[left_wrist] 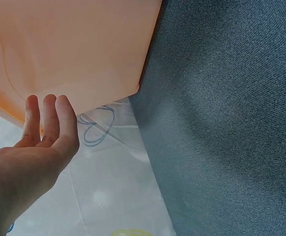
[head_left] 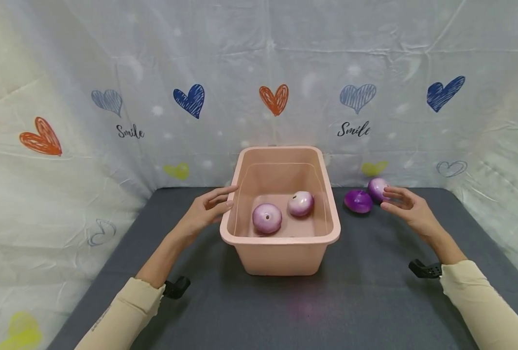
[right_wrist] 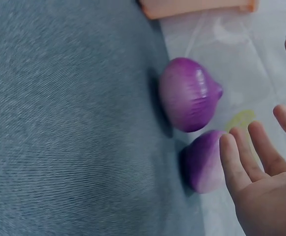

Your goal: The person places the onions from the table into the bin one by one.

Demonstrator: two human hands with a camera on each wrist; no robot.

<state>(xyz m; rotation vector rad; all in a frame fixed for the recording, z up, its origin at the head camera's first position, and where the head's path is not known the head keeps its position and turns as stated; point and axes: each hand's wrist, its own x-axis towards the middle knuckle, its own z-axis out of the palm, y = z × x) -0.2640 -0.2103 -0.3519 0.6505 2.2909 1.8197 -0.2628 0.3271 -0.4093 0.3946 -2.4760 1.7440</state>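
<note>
A pink plastic tub (head_left: 281, 257) stands mid-table with two pale purple onions inside, one onion (head_left: 267, 218) nearer the front and another onion (head_left: 301, 203) behind it to the right. My left hand (head_left: 204, 211) is at the tub's left side, its fingertips at or against the wall near the rim. To the tub's right lie a deep purple onion (head_left: 358, 201) and a paler onion (head_left: 377, 189) next to it. My right hand (head_left: 409, 211) is spread beside the paler onion, fingers overlapping it in view; whether they touch cannot be told.
A dark grey cloth covers the table (head_left: 259, 311). Close behind the tub hangs a white curtain (head_left: 241, 58) printed with hearts and the word Smile; it also runs along both sides. Each wrist wears a black strap.
</note>
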